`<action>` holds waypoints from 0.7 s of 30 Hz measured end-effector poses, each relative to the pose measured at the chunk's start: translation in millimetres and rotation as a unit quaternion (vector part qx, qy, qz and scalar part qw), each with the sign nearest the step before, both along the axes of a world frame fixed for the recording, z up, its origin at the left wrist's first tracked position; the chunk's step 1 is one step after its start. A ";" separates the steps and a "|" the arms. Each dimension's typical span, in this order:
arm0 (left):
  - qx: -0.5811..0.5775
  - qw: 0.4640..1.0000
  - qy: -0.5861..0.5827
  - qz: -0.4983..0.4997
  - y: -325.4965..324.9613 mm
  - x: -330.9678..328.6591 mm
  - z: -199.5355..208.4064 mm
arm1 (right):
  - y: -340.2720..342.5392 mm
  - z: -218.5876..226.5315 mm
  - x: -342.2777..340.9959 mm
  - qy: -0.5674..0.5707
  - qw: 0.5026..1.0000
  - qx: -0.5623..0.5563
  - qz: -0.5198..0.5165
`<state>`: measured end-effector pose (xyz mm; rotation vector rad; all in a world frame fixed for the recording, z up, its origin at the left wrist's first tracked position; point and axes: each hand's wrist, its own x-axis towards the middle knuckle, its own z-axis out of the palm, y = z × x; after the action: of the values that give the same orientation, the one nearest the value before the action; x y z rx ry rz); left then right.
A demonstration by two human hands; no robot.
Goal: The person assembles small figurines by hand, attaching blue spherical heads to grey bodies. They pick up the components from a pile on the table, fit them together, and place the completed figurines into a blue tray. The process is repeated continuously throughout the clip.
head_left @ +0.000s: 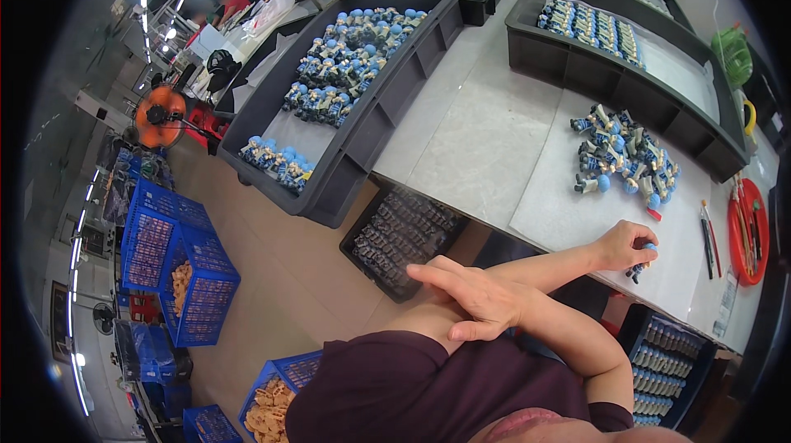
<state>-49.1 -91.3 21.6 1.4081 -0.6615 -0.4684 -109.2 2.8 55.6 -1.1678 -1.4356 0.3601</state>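
We see the right hand (628, 245) at the near edge of the tabletop (486, 138), its grip closed around a small blue-capped figurine (641, 266) that pokes out below the fingers. Just beyond that grip lies a loose heap of similar figurines (624, 159) on a white sheet (560, 204), and off to its right sit some brushes (709, 239) and a red dish (748, 233). The left hand (478, 299) holds nothing — fingers stretched flat, palm resting against the right forearm, well short of the figurine. Past the left hand, a dark tray (362, 142) carries more blue-capped figurines; a second dark tray (610, 72) stands beyond the heap.
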 end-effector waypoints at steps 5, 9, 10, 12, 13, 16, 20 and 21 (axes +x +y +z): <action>0.011 0.999 -0.049 0.010 -0.4 -0.3 -4.0 | 4.7 0.5 1.3 -0.036 0.997 0.051 -0.042; 0.009 0.999 -0.049 0.017 0.0 -1.8 -3.6 | 2.7 3.1 0.3 -0.034 0.999 -0.010 -0.040; 0.010 0.999 -0.048 0.018 -0.6 -1.1 -4.1 | -1.3 9.2 1.2 -0.030 0.998 -0.056 -0.031; 0.012 0.999 -0.045 0.021 -2.1 0.1 -8.0 | -3.8 13.1 1.1 -0.010 0.995 -0.090 -0.031; 0.013 0.998 -0.056 0.020 -3.9 1.0 -11.3 | -4.2 13.1 1.2 0.006 0.996 -0.079 -0.042; 0.014 0.998 -0.062 0.002 -9.6 5.2 -15.4 | -5.1 14.2 16.4 -0.075 0.987 -0.009 -0.145; -0.014 1.000 -0.024 -0.002 -8.7 5.9 -23.0 | -17.0 41.2 29.8 -0.198 0.949 -0.053 -0.239; -0.028 0.999 -0.025 0.004 -10.0 7.3 -30.7 | -20.4 47.6 33.7 -0.216 0.937 -0.044 -0.272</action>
<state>-41.8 -101.3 -9.2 1.3724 -0.7042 -0.4079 -75.5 -17.6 103.2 -1.7307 -1.3945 -0.2393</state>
